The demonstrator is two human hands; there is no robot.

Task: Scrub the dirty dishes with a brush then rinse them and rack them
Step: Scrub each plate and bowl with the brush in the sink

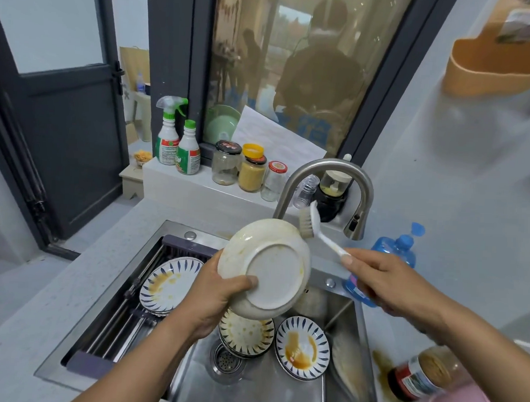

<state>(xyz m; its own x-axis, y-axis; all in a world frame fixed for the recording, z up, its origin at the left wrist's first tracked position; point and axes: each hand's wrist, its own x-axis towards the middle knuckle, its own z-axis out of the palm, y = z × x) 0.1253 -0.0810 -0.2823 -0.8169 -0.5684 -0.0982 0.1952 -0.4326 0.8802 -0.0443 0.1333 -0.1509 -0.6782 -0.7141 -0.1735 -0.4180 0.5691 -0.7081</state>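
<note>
– Over the sink (279,393), at mid-height: white plate (270,268) held tilted, underside toward us, yellow smears along its rim. Grip by the left hand (220,293) at the near-left edge. The thumb is laid across the foot ring; the fingers are behind the plate, out of sight.

– And the right hand (385,279)?

– Curled round the tail end of the brush (314,227) handle. The bristle head sits at the plate's far rim, below the faucet (325,173). Touching or just behind it, I cannot tell.

– How will that plate handle, in your estimate?

– Glazed ceramic, I judge: stiff, brittle, moderate weight, so one hand suffices. It looks greasy and will be slicker once wet. The foot ring gives the thumb a ledge, so the best purchase is rim plus ring, as gripped. Scrubbing pressure should go toward the palm, not against the thumb alone.

– Risk?

– A slip would drop it onto the patterned plates (302,346) on the steel floor below, and chips are likely. One more stained plate (170,283) lies on the rack (116,319) at left.
</note>
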